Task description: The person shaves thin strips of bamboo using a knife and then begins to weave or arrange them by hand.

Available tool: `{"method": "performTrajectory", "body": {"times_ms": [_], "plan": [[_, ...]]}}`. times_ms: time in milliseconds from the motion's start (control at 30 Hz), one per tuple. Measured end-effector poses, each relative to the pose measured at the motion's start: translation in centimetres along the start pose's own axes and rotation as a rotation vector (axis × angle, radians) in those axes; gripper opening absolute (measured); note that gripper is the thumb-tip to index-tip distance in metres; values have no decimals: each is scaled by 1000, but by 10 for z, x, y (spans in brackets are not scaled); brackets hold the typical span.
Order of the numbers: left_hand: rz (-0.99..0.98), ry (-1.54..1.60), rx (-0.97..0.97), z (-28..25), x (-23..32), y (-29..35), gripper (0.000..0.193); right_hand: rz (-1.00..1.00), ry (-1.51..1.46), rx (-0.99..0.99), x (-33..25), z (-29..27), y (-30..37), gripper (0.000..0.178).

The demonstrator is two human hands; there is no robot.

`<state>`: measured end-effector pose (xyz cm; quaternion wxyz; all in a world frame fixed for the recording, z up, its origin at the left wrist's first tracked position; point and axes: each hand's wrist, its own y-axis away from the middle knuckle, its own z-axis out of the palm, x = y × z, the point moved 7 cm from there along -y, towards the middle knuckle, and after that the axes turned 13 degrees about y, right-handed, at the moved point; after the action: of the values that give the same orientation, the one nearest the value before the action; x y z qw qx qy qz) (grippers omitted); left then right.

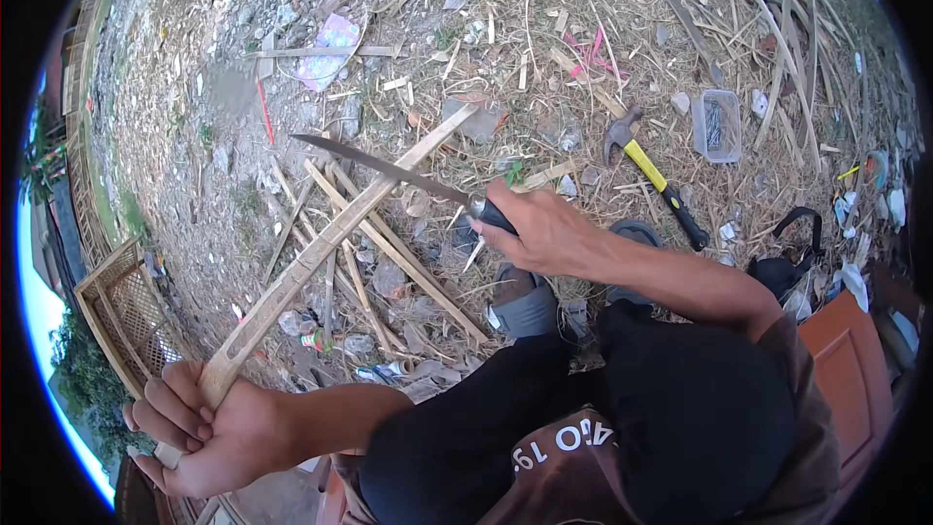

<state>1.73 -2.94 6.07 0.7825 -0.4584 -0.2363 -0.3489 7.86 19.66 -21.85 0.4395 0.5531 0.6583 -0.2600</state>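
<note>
A long pale bamboo strip (pixel 311 258) slants up and away from my left hand (pixel 219 433), whose fingers are wrapped round its near end. An oblong notch or hole shows in the strip just beyond that grip. In my right hand (pixel 544 228) is the black handle of a knife (pixel 428 185) with a long dark blade. Its blade points left and lies across the strip near the far end; whether it cuts into the wood I cannot tell.
A claw hammer (pixel 646 167) with a yellow and black handle lies at the right, near a clear plastic tub (pixel 717 126) of nails. Loose bamboo strips (pixel 408 272) lie before my sandalled feet (pixel 525 301). A woven bamboo panel (pixel 126 311) stands at left.
</note>
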Motion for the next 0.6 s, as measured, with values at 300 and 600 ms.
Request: {"method": "performTrajectory", "body": {"times_ms": [300,600], "plan": [[-118,57,20,6,0,1,32,111,26,-28,27,6,-9,29],[-128,150,-88,9,-3,-3,33,-48,-6,59,18,13,-16,29]]}}
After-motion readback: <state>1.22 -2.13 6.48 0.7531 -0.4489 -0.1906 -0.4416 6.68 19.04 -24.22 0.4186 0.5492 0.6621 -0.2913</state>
